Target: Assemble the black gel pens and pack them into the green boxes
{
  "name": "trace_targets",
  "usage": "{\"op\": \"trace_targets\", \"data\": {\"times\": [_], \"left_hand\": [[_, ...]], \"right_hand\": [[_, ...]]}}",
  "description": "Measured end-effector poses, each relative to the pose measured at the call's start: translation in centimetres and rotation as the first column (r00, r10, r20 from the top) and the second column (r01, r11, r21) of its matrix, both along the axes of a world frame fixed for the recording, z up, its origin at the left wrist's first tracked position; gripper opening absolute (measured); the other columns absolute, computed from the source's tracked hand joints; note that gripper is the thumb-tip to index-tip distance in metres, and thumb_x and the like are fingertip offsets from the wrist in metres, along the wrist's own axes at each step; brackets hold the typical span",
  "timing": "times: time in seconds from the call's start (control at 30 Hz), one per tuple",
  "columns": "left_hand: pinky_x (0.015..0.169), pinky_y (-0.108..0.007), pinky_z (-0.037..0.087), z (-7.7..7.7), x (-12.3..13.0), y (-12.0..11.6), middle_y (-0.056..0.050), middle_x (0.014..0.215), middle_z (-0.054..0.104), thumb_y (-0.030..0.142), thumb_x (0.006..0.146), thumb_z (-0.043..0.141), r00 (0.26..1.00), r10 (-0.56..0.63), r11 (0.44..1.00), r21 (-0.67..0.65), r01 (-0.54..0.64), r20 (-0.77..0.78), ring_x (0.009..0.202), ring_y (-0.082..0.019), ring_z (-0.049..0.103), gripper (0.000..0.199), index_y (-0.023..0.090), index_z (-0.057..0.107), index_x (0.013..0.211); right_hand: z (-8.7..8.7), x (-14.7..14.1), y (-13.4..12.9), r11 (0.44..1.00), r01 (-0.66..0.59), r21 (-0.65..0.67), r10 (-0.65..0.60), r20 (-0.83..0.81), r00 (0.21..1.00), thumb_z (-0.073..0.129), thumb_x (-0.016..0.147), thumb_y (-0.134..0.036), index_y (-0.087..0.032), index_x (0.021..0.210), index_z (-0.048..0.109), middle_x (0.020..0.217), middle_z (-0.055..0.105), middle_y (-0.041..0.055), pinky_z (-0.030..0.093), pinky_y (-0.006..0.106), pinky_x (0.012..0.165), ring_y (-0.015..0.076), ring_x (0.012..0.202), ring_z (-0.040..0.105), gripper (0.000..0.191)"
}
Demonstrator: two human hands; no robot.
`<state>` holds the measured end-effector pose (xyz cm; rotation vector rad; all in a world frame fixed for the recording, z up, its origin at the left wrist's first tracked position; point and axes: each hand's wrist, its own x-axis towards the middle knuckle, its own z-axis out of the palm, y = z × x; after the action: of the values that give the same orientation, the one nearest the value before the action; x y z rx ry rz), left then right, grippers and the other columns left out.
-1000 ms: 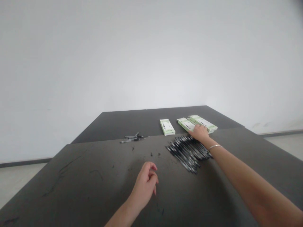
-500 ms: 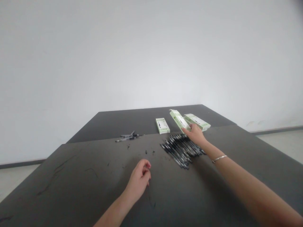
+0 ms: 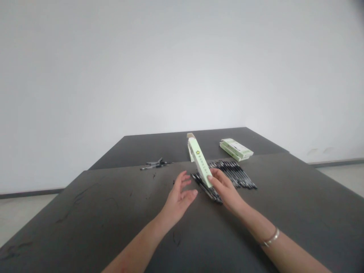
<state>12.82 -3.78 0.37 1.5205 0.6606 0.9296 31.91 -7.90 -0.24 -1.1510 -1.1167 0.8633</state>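
Note:
My right hand (image 3: 226, 188) grips a slim green-and-white pen box (image 3: 201, 162) near its lower end. The box is tilted, and a flap stands up at its far end. Just left of it, my left hand (image 3: 179, 199) is in the air with fingers and thumb apart, holding nothing. A spread of black pens (image 3: 236, 175) lies side by side on the table beneath the box and the right hand. Part of that spread is hidden behind them.
Stacked green-and-white pen boxes (image 3: 236, 149) lie at the back right. Another box, mostly hidden, shows behind the held one. A few loose pens (image 3: 156, 164) lie left of centre on the dark table (image 3: 93, 212). A pale wall (image 3: 182, 68) stands behind the table.
My right hand has carried the pen box from beside the stack toward me and left, turning its narrow side into view. My left hand has moved up and right, its fingers spreading.

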Motion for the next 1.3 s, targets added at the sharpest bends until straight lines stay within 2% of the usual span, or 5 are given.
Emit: {"op": "trace_targets", "data": {"times": [0.47, 0.67, 0.83, 1.13, 1.3], "left_hand": [[0.097, -0.045, 0.048, 1.0, 2.3, -0.1, -0.011, 0.116, 0.062, 0.037, 0.074, 0.075, 0.991, 0.061, 0.987, -0.154, -0.042, 0.120, 0.113, -0.027, 0.059, 0.057, 0.018, 0.047, 0.120], [0.094, -0.040, 0.049, 1.1, 1.5, 0.1, -0.010, 0.121, 0.061, 0.031, 0.075, 0.072, 0.994, 0.109, 0.989, -0.104, -0.106, 0.026, 0.111, -0.026, 0.060, 0.060, 0.021, 0.043, 0.126], [0.098, -0.042, 0.045, 0.5, 0.0, 1.1, -0.014, 0.131, 0.055, 0.027, 0.072, 0.074, 0.985, 0.155, 0.987, 0.047, -0.152, -0.071, 0.117, -0.027, 0.057, 0.069, 0.019, 0.039, 0.131], [0.099, -0.043, 0.042, -1.1, -2.4, 2.7, -0.010, 0.126, 0.051, 0.030, 0.070, 0.074, 0.809, 0.426, 0.828, 0.536, -0.166, -0.406, 0.117, -0.028, 0.052, 0.071, 0.022, 0.040, 0.131], [0.101, -0.046, 0.040, -0.8, -2.8, 3.1, -0.009, 0.127, 0.047, 0.027, 0.070, 0.073, 0.737, 0.473, 0.789, 0.604, -0.112, -0.482, 0.119, -0.028, 0.049, 0.070, 0.026, 0.041, 0.132]], "right_hand": [[-0.8, -1.8, -1.9, 0.922, -0.388, -0.006, 0.387, -0.071, 0.919, 0.065, 0.084, -0.039, -0.031, 0.112, 0.057, 0.103, 0.059, 0.0035, 0.048, 0.040, 0.083, 0.0220, 0.093, 0.057, 0.030], [-0.8, -0.1, -1.6, 0.988, -0.150, -0.024, 0.151, 0.292, 0.944, 0.061, 0.086, -0.037, -0.029, 0.103, 0.063, 0.099, 0.062, 0.0051, 0.049, 0.040, 0.076, 0.0235, 0.086, 0.059, 0.018], [-1.5, 2.3, -0.3, 0.992, 0.105, 0.075, -0.129, 0.661, 0.740, 0.056, 0.087, -0.029, -0.027, 0.087, 0.068, 0.081, 0.061, 0.0055, 0.047, 0.039, 0.070, 0.0229, 0.073, 0.059, 0.013], [-2.0, 1.3, -0.1, 0.984, 0.173, -0.036, -0.030, 0.932, 0.361, 0.059, 0.088, -0.034, -0.018, 0.090, 0.069, 0.092, 0.065, 0.0079, 0.047, 0.034, 0.077, 0.0246, 0.090, 0.060, 0.019], [-1.7, 0.5, -0.3, 0.985, 0.171, -0.031, -0.011, 0.972, 0.237, 0.059, 0.088, -0.032, -0.018, 0.091, 0.066, 0.092, 0.065, 0.0075, 0.047, 0.033, 0.075, 0.0244, 0.091, 0.060, 0.015]]}}
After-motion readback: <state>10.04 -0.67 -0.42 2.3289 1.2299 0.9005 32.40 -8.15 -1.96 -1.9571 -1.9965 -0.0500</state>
